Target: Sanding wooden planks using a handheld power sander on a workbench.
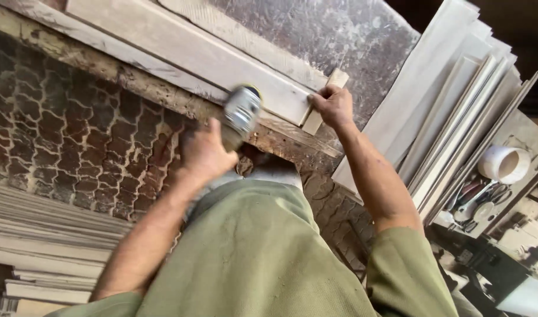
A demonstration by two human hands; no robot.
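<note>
My left hand (203, 154) grips a blurred power tool (242, 113) with a silver and black body; its head meets the edge of a long pale wooden board (181, 50). That board lies on a worn workbench (104, 67). My right hand (333, 105) holds the board's end, fingers wrapped over a small pale wooden block (325, 100) set across it. My green shirt (257, 252) fills the lower middle of the view.
Several long pale boards (457, 111) are stacked at the right. More boards (40, 235) are piled at the lower left. A patterned brick floor (69, 141) lies at the left. A white cup (504, 163) and hand tools (477, 202) sit on a surface at the far right.
</note>
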